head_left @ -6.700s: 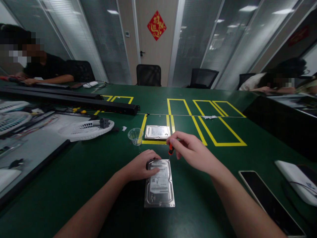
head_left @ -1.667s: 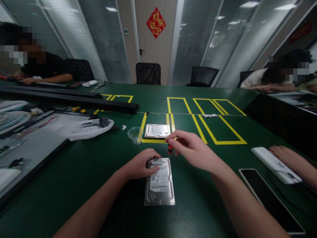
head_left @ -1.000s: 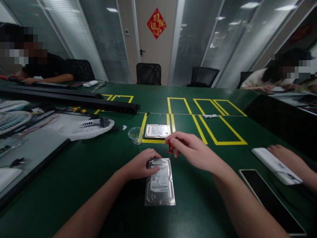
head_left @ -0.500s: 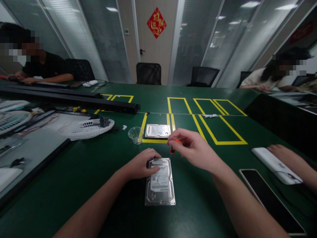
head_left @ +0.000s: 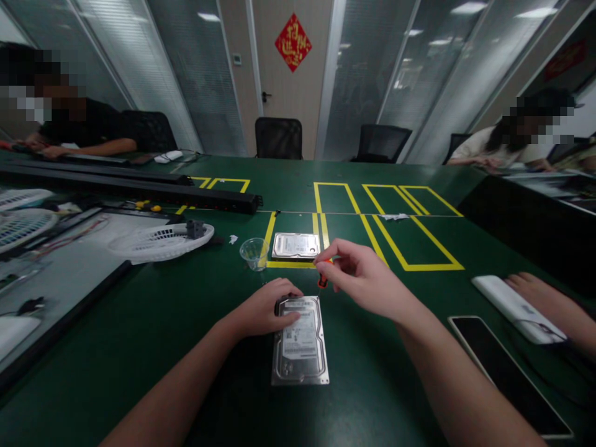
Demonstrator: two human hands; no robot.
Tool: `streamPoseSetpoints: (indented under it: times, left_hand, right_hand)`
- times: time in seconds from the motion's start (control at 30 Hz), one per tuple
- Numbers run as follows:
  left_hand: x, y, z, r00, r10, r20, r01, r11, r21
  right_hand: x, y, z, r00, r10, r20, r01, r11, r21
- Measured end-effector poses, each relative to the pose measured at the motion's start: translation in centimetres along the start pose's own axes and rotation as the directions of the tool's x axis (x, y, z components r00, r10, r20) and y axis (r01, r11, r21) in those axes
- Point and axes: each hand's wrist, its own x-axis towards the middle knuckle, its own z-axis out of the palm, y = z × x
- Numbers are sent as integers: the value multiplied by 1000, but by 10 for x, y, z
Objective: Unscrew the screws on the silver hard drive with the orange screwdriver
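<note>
Hard drive is lying flat on the green table, and I'm keeping my left hand clamped around its far left corner. Compared with a second ago, my right hand is pinching the screwdriver differently, exposing more orange above the far right corner; I'm judging that I'm regripping mid-turn. Beyond, a second drive is sitting beside a clear cup, with chairs and a door standing behind.
</note>
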Motion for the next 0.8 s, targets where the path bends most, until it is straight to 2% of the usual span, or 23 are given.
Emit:
streamPoseSetpoints:
  times: [0.2,0.4,0.8]
  left_hand:
    - [0,1,0,1000,-3,3,3,1000,4]
    - [0,3,-1,1000,6,-3,-6,1000,-6]
    - [0,1,0,1000,10,-3,-10,1000,0]
  right_hand:
    - [-2,2,-1,996,-64,62,65,998,-14]
    - [-2,0,-2,993,-15,117,15,1000,-3]
    - [-1,-1,-2,999,-7,34,6,1000,1]
